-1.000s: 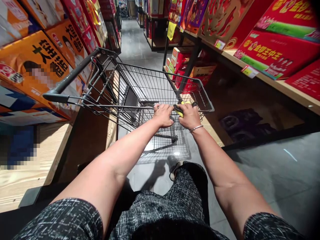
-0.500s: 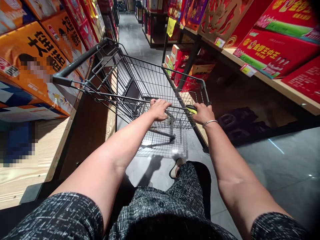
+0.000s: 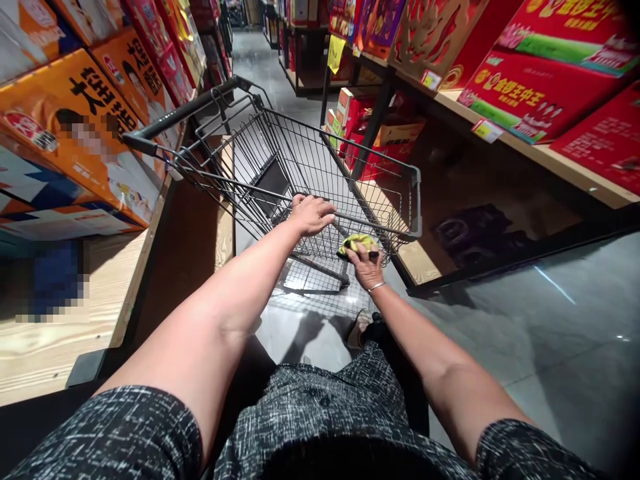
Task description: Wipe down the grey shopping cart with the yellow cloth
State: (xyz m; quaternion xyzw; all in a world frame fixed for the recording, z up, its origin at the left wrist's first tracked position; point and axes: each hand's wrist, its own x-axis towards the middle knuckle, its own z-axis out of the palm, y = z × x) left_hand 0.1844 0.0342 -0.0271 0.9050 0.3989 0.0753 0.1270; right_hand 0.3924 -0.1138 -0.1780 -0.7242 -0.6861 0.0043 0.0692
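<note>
A black wire shopping cart stands in a shop aisle, its handle bar at the upper left and its near rim toward me. My left hand is closed over the near rim of the basket. My right hand presses a yellow cloth against the wire side just below the rim, fingers closed on the cloth. A thin bracelet circles my right wrist.
Orange boxes fill the wooden shelf on the left. Red gift boxes line the shelf on the right, with more boxes stacked low beyond the cart. Grey floor runs down the aisle.
My right hand has come off the rim's right corner and moved down and left with the yellow cloth onto the cart's near side. The left hand keeps its grip.
</note>
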